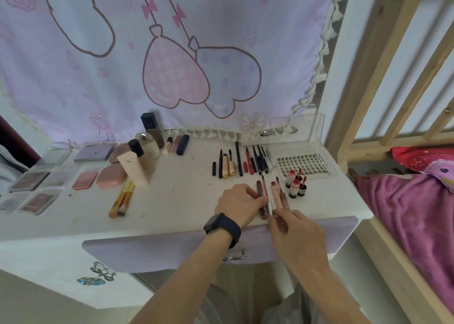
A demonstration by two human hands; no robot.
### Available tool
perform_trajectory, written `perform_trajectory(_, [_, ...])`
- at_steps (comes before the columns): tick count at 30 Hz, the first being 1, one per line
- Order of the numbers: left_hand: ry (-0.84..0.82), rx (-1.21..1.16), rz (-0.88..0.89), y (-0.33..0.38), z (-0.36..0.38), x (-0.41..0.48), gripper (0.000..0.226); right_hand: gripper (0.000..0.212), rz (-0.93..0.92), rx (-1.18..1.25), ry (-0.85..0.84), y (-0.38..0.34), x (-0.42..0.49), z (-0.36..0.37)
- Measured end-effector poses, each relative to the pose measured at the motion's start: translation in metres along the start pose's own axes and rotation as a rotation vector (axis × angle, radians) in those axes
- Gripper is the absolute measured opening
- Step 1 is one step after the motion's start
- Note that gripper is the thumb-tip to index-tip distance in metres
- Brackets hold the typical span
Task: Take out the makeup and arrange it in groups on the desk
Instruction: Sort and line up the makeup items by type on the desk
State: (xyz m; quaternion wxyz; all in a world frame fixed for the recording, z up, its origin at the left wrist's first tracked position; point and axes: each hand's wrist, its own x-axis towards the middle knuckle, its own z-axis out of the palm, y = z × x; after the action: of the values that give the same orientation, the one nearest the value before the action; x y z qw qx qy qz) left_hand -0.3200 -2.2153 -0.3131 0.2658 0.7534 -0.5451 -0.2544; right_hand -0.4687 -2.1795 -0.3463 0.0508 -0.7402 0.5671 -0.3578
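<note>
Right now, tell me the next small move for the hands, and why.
Probably nudge the lip tubes side by side, ends level, then let go: the left hand and right hand both touch them, and they lie unevenly near the desk's front edge.

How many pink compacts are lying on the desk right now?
2. A flat rectangular pink compact lies left of centre; a rounded oval pink compact sits just right of it, beside the standing peach tube. None looks hidden.
</note>
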Motion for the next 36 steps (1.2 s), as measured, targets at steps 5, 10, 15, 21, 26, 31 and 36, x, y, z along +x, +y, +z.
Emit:
perform_trajectory(5, [-0.010,-0.003,-0.001,0.0023,0.0010,0.0009,0.026,0.019,-0.002,0.025,0.027,0.0035,-0.0012,-0.0006])
perform_trajectory(10, [-0.009,-0.001,0.004,0.0020,0.0017,0.0013,0.025,0.022,-0.010,0.006,0.049,0.0029,-0.0016,-0.0008])
perform_trajectory(15, [-0.002,0.016,0.004,0.0024,0.0043,0.0017,0.028,0.021,0.012,0.017,0.014,0.0025,-0.0012,-0.0012])
perform_trajectory(21, [-0.002,0.022,0.000,0.0020,0.0049,0.0016,0.027,0.020,0.030,0.027,-0.026,0.0021,-0.0010,-0.0025])
perform_trajectory(26, [-0.002,0.027,-0.001,0.0020,0.0068,0.0024,0.026,0.021,0.030,0.026,-0.037,0.0020,-0.0015,-0.0027])
perform_trajectory(31, [0.002,0.015,0.008,0.0034,0.0059,0.0008,0.025,0.021,0.043,0.047,-0.051,0.0041,-0.0009,-0.0018])
perform_trajectory(36, [-0.017,0.024,0.008,0.0032,0.0048,-0.0023,0.025,0.020,0.039,0.040,-0.040,0.0052,-0.0015,-0.0015])
